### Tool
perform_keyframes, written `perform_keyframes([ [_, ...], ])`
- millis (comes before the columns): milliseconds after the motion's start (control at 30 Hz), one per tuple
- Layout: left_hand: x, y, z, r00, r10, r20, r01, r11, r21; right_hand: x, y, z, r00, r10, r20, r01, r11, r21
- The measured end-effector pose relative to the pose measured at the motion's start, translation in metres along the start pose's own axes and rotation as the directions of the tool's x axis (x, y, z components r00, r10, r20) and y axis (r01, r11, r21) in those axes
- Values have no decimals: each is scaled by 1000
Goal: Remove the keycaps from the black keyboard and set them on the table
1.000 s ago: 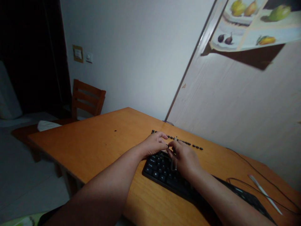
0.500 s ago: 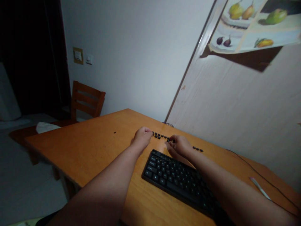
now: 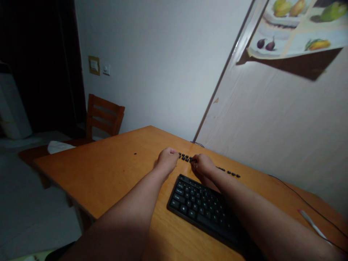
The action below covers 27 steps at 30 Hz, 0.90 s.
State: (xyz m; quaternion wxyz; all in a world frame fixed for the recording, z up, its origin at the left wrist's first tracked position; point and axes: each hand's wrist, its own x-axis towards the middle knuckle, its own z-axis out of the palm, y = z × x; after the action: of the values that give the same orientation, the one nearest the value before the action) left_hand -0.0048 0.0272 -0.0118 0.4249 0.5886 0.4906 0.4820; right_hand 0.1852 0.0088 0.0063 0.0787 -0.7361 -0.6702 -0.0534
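Observation:
Small black keycaps (image 3: 187, 159) stand in two short rows on the wooden table, beyond the keyboard. My left hand (image 3: 168, 160) is closed at the left end of these rows, its fingertips against the end keycap. At the other end my right hand (image 3: 203, 165) pinches a keycap low over the table, beside the front row; its fingers partly cover it. The black keyboard (image 3: 201, 217) lies nearer to me, its right part hidden under my right forearm. Further right, more keycaps (image 3: 233, 174) continue in a line, some of them behind my right hand.
One small dark piece (image 3: 135, 153) lies apart on the left of the table (image 3: 108, 181). A pale, thin stick-like tool (image 3: 312, 223) and a black cable (image 3: 293, 192) are at the right. The wall (image 3: 163, 72) borders the far side, and a wooden chair (image 3: 104, 116) stands beyond the left edge.
My right hand has shifted left along the rows with a keycap, closer to my left hand. The front row now shows more keycaps. My left hand stays at the left end.

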Motion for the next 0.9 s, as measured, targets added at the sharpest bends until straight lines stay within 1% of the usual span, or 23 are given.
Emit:
perform_keyframes([
  [167,0,-1,0,1000,7,10,-7,1000,9,1,0,3,1000,14,2,-14,1000,6],
  [300,1,-1,1,1000,-11,18,10,1000,20,-3,-1,-1,1000,18,-10,-17,999,37],
  [500,1,-1,0,999,24,46,-23,1000,-20,-16,5,-20,998,-7,-68,17,988,153],
  [600,0,-2,-1,997,34,65,-32,999,-28,-28,10,-32,994,-17,-107,40,975,218],
  [633,0,-2,0,997,36,74,-34,999,-30,-34,10,-36,993,-18,-118,48,963,264],
  [700,-1,-2,2,994,44,97,-41,999,-34,-48,9,-44,991,2,-136,56,909,414],
  [733,-1,-2,3,992,55,113,-51,998,-37,-56,8,-48,988,33,-149,49,856,514],
  [800,-3,-1,6,984,90,156,-84,995,-47,-74,4,-56,984,113,-134,3,755,656],
  [833,-5,0,8,978,108,179,-100,994,-54,-82,2,-59,986,140,-93,-33,701,712],
  [900,-9,2,11,965,133,228,-121,990,-67,-97,-2,-65,992,121,45,-111,621,776],
])
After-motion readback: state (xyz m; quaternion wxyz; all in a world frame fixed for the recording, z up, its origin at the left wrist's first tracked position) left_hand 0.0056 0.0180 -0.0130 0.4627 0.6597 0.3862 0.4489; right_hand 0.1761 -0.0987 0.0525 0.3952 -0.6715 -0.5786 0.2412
